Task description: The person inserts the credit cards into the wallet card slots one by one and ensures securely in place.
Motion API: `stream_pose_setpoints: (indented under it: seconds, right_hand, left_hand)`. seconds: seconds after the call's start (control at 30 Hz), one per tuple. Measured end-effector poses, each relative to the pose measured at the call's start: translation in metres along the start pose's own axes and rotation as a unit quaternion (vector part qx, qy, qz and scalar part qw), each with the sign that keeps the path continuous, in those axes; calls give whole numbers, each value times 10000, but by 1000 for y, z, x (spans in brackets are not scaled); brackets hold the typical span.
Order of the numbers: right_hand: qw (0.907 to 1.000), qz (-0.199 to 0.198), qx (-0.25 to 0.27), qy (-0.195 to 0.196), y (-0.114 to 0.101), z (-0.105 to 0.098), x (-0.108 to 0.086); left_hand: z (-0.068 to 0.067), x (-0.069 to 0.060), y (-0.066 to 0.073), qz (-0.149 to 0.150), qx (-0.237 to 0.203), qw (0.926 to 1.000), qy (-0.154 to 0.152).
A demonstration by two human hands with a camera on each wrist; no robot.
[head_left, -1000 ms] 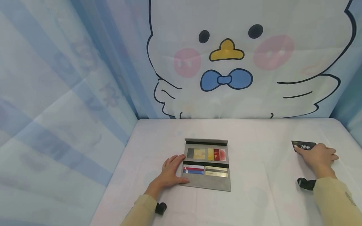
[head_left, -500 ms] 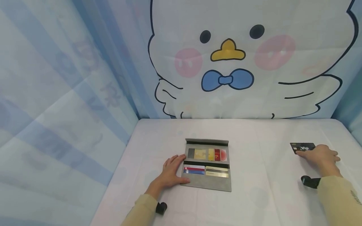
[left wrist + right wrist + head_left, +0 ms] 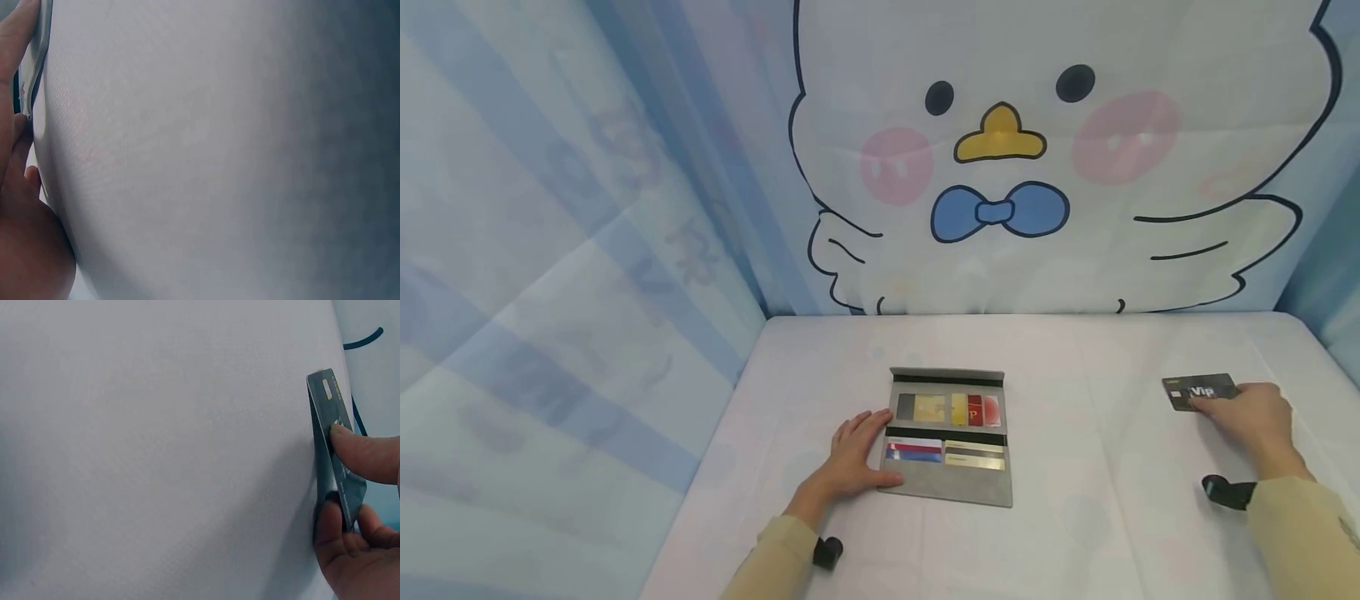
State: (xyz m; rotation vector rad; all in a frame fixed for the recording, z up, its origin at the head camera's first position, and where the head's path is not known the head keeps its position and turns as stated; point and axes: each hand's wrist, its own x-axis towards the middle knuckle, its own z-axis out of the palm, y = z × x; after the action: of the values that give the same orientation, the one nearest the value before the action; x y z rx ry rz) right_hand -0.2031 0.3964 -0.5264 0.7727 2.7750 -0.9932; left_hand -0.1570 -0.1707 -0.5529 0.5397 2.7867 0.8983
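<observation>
An opened grey card wallet lies on the white-covered table with several cards in its slots, among them a red-and-blue-striped card and a gold-striped card. My left hand rests at the wallet's left side, fingers spread along the edge and thumb on the lower left corner. In the left wrist view only a strip of the wallet's edge shows. Far to the right, my right hand pinches a black VIP card. The right wrist view shows the thumb on the card's face and fingers beneath, the card tilted.
The white tablecloth spreads between the wallet and my right hand. A curtain with a cartoon chick hangs behind the table's far edge, and a blue-striped curtain hangs along the left.
My right hand has shifted a little, bringing the black card slightly left, and more of its face shows than before. The left hand and the wallet have stayed in place.
</observation>
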Motion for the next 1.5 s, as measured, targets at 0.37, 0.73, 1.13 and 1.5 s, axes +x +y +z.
stream_pose_setpoints:
  seconds: [0.37,0.73,1.13,1.5]
  right_hand:
    - [9952,-317,900,209,5,8,-1]
    - [9709,-1019,2054,-688,9,23,-9]
    - [9506,-1597,2391,-1168,-17,44,-35]
    - [9571,-1934,1609,-1439,-44,50,-54]
  left_hand:
    - [3,0,-5,54,54,10000,-17]
    - [2,1,-5,46,94,9999,-40]
    - [0,0,-2,29,-9,10000,-26]
    - [-1,0,0,14,26,10000,-41]
